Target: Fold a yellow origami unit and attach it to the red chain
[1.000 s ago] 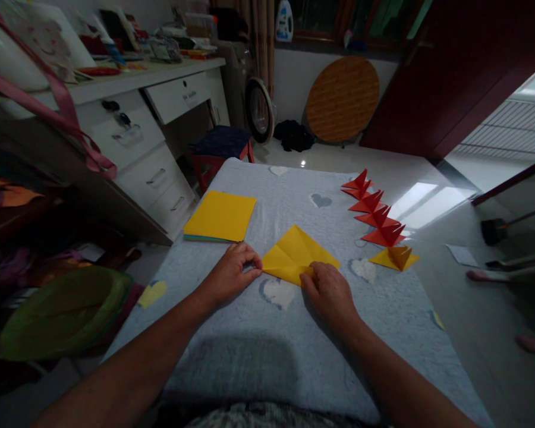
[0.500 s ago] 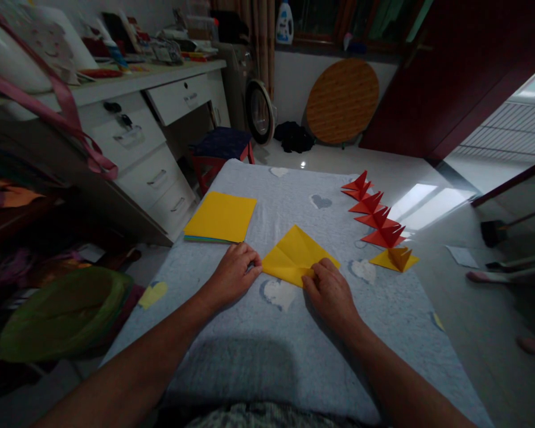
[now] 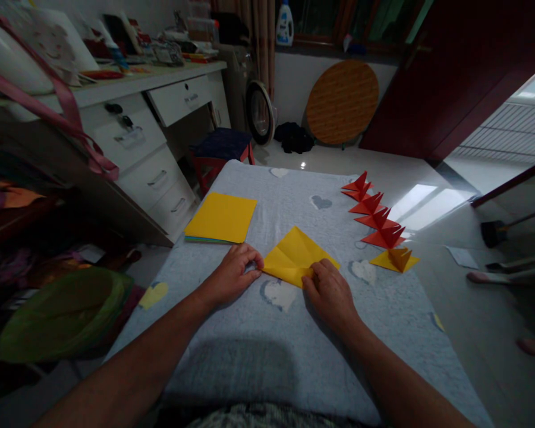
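A yellow sheet of origami paper (image 3: 294, 252) lies on the cloth-covered table with creases across it and its near edge folded up. My left hand (image 3: 237, 270) pinches the sheet's left corner between thumb and fingers. On the near right edge, my right hand (image 3: 330, 291) grips the folded part, its curled fingertips partly hiding the paper. Beyond my left hand sits a stack of square paper (image 3: 222, 217), yellow on top with other colours below. To the right stand several red folded paper pieces (image 3: 374, 217) in a row, with one yellow folded piece (image 3: 397, 260) at the near end.
The table's cloth (image 3: 267, 351) is light blue with heart patterns. A white desk with drawers (image 3: 147, 160) stands at the left, a stool (image 3: 225, 145) behind the table. A green-lined basket (image 3: 66, 315) is on the lower left. A broom (image 3: 493, 235) is at the right.
My left fingertips have closed onto the sheet's left corner, shifting very slightly. My right hand and the folded pieces stay in place.
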Available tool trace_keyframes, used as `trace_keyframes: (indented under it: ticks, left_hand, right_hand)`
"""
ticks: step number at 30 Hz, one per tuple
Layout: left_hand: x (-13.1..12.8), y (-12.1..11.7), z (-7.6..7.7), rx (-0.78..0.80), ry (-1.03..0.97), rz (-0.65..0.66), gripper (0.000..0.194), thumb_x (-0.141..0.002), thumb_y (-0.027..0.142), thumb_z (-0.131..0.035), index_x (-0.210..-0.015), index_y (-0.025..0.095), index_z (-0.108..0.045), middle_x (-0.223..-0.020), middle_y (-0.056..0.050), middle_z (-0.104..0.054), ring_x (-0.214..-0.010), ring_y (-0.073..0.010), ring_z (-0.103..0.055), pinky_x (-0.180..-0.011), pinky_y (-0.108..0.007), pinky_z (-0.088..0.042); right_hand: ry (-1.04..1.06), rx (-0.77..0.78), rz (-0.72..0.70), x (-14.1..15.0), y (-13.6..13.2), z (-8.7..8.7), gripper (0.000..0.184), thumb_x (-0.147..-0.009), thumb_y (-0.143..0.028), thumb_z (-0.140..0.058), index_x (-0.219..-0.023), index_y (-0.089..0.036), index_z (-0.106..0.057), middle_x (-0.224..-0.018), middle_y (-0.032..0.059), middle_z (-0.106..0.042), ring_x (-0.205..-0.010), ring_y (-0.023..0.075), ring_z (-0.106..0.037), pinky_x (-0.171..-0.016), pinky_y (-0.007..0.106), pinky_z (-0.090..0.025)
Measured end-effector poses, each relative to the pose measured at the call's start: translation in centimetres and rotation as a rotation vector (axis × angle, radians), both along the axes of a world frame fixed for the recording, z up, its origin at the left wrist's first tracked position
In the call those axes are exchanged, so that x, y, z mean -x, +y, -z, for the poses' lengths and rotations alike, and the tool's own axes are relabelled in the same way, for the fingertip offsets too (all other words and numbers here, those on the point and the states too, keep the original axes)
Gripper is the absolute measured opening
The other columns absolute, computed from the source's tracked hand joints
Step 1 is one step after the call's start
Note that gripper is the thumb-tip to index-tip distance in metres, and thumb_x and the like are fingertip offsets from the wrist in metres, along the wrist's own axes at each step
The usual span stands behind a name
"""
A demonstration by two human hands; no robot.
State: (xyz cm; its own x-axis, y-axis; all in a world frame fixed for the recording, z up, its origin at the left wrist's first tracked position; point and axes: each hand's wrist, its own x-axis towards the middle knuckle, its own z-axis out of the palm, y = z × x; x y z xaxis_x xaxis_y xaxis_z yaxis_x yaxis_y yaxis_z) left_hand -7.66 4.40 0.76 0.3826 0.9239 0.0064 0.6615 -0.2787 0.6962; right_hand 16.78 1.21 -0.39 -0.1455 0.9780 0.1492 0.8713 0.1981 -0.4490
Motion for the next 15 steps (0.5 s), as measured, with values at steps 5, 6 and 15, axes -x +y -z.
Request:
trace_keyframes:
  ticks: [5, 6, 15]
  left_hand:
    - [-0.09, 0.03, 0.12, -0.019, 0.021, 0.014, 0.005, -0.082, 0.018, -0.06, -0.083, 0.022, -0.064, -0.096, -0.003, -0.058, -0.1, -0.0222, -0.051, -0.093, -0.038, -0.04]
    - [-0.12, 0.04, 0.15, -0.023, 0.026, 0.014, 0.006, -0.082, 0.018, -0.06, -0.083, 0.022, -0.064, -0.096, -0.003, -0.058, -0.099, -0.0222, -0.051, -0.093, -0.038, -0.041]
    - [-0.15, 0.11, 0.03, -0.037, 0.081, 0.012, 0.008, -0.085, 0.022, -0.06, -0.079, 0.02, -0.066, -0.094, -0.004, -0.058, -0.098, -0.0221, -0.051, -0.091, -0.037, -0.041]
  right_hand:
    - [0.03, 0.005, -0.009, -0.11, -0.17, 0.03, 0.01, -0.088, -0.025, -0.047, -0.08, -0.02, -0.052, -0.082, 0.006, -0.058, -0.077, 0.0205, -0.055, -0.07, 0.031, -0.04]
    - [0.039, 0.008, -0.014, -0.13, -0.21, 0.01, 0.011, -0.088, -0.025, -0.047, -0.08, -0.02, -0.052, -0.081, 0.0059, -0.059, -0.076, 0.0203, -0.055, -0.07, 0.031, -0.04]
    - [0.117, 0.014, -0.031, -0.3, -0.19, -0.29, 0.016, -0.087, -0.025, -0.047, -0.072, -0.021, -0.049, -0.076, 0.0046, -0.056, -0.072, 0.0191, -0.053, -0.068, 0.031, -0.04]
